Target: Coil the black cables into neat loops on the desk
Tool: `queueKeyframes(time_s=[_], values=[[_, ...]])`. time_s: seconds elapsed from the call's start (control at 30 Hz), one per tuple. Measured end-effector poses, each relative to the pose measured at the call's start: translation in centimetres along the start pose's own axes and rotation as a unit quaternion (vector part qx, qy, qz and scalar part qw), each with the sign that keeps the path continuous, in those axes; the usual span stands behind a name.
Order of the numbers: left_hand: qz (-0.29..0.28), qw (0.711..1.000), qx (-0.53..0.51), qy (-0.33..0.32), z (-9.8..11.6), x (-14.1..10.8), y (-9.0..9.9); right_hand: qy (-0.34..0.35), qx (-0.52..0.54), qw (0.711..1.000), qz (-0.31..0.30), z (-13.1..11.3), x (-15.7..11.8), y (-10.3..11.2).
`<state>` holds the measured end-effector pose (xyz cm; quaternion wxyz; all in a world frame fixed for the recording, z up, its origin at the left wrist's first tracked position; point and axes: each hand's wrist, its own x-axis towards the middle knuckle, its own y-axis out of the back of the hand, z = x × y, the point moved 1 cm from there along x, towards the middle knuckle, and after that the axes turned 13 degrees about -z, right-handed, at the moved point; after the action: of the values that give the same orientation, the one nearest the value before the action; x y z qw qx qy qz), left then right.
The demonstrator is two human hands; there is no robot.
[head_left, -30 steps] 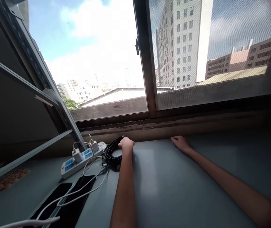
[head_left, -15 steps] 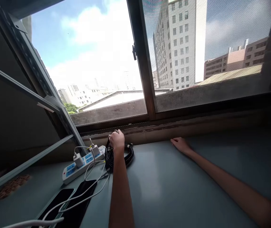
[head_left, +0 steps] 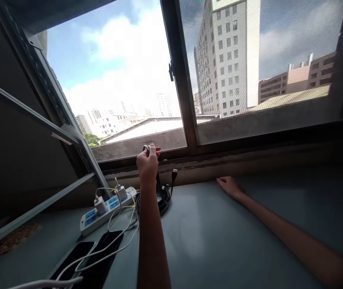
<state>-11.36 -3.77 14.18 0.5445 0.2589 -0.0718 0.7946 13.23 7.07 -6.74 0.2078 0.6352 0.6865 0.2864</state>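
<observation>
My left hand [head_left: 147, 163] is closed around part of a black cable [head_left: 158, 182], raised above the desk in front of the window sill. A small dark loop shows above the fingers. Below, the rest of the cable lies in a coil [head_left: 165, 205] on the desk, partly hidden behind my forearm. One end with a light metal-tipped plug [head_left: 175, 173] sticks up to the right of the coil. Further right, my right hand [head_left: 228, 186] rests on the desk near the wall, fingers curled in, with no object visible in it.
A white power strip [head_left: 99, 218] with blue sockets and two white chargers stands left of the coil. White charging cords [head_left: 111, 253] cross two dark phones [head_left: 102, 253] at the front left. A metal shelf frame [head_left: 90, 154] rises at the left, and a window [head_left: 189, 136] spans the back.
My left hand has risen from the coil, drawing part of the black cable upward. The plug end now stands up beside the coil. My right hand has stayed in place.
</observation>
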Motion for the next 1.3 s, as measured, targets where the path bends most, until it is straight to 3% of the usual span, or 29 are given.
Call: queueKeyframes(time_s=[0.13,0.27,0.43,0.53,0.63,0.8,0.97,1.1,1.23,1.3], values=[[-0.052,0.999,-0.003,-0.011,1.2,-0.9,-2.5,0.045,0.069,0.995,0.051,-1.0,-0.1,0.8],[-0.086,0.996,0.002,0.0,1.5,-1.3,-4.0,0.121,0.156,0.978,0.072,-4.9,-0.7,3.8],[-0.114,0.993,-0.022,-0.007,1.7,-1.6,-5.1,0.23,0.207,0.951,0.003,-12.8,-4.8,6.8],[-0.127,0.992,-0.013,-0.006,2.1,-1.9,-5.5,0.325,0.244,0.908,-0.098,-16.5,-8.3,6.5],[-0.138,0.99,-0.033,-0.008,2.7,-2.6,-5.5,0.359,0.246,0.887,-0.153,-18.2,-10.6,5.7],[-0.178,0.983,-0.045,-0.02,3.6,-3.8,-5.2,0.357,0.293,0.879,-0.118,-18.4,-11.7,5.5],[-0.177,0.98,-0.078,-0.041,3.8,-3.5,-3.7,0.312,0.351,0.881,-0.061,-18.9,-12.6,6.7],[-0.142,0.985,-0.085,-0.051,3.5,-2.8,-1.1,0.235,0.49,0.837,-0.056,-19.6,-13.7,8.4],[-0.052,0.994,-0.036,-0.088,3.0,-2.3,0.8,0.182,0.585,0.779,-0.134,-20.9,-14.5,10.4],[-0.035,0.994,-0.045,-0.092,2.8,-2.2,1.1,0.178,0.596,0.765,-0.165,-21.6,-14.7,11.2]])
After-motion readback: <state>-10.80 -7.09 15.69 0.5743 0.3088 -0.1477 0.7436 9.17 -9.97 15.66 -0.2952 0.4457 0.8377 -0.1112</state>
